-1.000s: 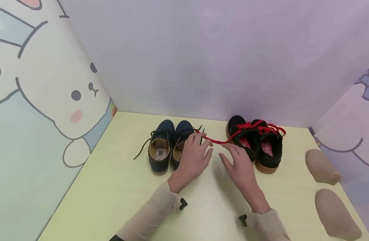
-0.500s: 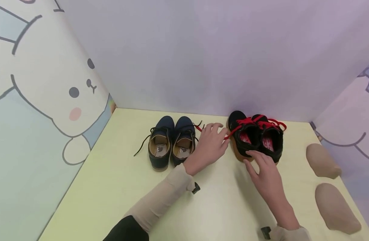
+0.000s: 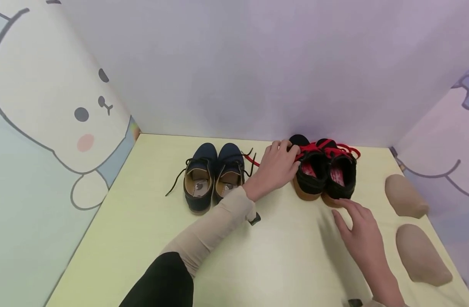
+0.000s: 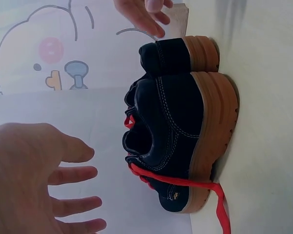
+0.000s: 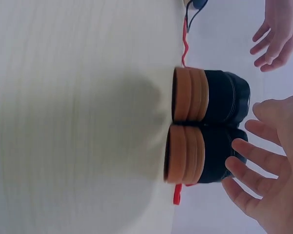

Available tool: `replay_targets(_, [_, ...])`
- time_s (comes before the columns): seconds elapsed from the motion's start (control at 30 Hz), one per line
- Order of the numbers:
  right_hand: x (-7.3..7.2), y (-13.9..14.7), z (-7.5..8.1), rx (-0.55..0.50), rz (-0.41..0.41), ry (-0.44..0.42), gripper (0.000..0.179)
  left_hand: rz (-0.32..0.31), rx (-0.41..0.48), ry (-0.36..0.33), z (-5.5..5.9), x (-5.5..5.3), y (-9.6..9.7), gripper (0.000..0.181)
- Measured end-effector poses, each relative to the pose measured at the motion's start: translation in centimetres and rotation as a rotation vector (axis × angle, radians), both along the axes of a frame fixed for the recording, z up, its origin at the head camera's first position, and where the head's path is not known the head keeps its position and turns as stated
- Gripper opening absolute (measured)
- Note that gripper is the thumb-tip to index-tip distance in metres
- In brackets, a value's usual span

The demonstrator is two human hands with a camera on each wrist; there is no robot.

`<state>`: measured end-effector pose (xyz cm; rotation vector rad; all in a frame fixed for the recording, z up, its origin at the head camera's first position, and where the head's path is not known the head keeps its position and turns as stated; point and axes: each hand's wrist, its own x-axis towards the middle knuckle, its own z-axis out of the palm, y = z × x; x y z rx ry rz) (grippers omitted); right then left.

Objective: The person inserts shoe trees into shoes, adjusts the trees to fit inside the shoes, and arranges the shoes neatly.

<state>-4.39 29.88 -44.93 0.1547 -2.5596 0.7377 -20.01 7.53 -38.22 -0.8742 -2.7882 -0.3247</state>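
Nearest, a bare right hand point(image 3: 363, 234) hangs behind the shoe heels, fingers spread and holding nothing. To its right, two taupe, round-ended pieces point(image 3: 422, 256) lie on a pale yellow tabletop point(image 3: 142, 256). Farther on, a pair of navy lace-up shoes point(image 3: 212, 179) stands left, and a pair of black shoes point(image 3: 323, 181) on thick tan soles stands right, toes toward the pale lilac wall point(image 3: 238, 76). The bare left hand point(image 3: 277, 167) is just left of the black toes, fingers spread, not touching the shoe. A flat red lace point(image 4: 221, 204) trails from the left black shoe toward the navy pair; whether it is caught there cannot be told. Working it well, I judge, means pinching its loose end, freeing it gently, and steadying the heel with the right hand.
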Motion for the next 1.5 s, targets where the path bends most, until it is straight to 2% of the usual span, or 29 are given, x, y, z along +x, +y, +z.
replay_targets(0.3, [1.5, 2.7, -0.4, -0.003, -0.049, 0.029, 0.032, -0.019, -0.061, -0.040, 0.3, -1.5, 1.8, 0.031])
replay_targets(0.5, [2.6, 4.2, -0.9, -0.014, -0.084, 0.028, 0.031, -0.033, -0.159, -0.015, -0.5, -2.5, 3.0, 0.039])
replay_targets(0.7, [3.8, 5.8, -1.4, 0.004, -0.126, -0.002, 0.031, -0.054, -0.216, -0.001, -1.4, -3.4, 4.1, 0.048])
replay_targets(0.93, [4.7, 7.9, -1.8, 0.055, -0.130, 0.089, 0.029, -0.048, -0.251, -0.046, -2.2, -4.3, 5.0, 0.058])
replay_targets(1.03, [5.1, 8.8, -1.7, 0.059, -0.142, 0.064, 0.028, -0.044, -0.252, -0.063, -2.7, -4.6, 5.2, 0.059])
replay_targets(1.3, [6.9, 10.4, -1.2, 0.096, -0.258, -0.123, 0.029, -0.040, -0.244, -0.097, -4.5, -5.3, 6.0, 0.063])
replay_targets(1.4, [7.3, 11.6, -1.2, 0.108, -0.299, -0.183, 0.033, -0.039, -0.242, -0.105, -4.8, -5.5, 6.3, 0.063])
replay_targets(1.5, [8.0, 12.9, -1.2, 0.126, -0.302, -0.235, 0.037, -0.046, -0.243, -0.110, -4.8, -5.7, 6.4, 0.062])
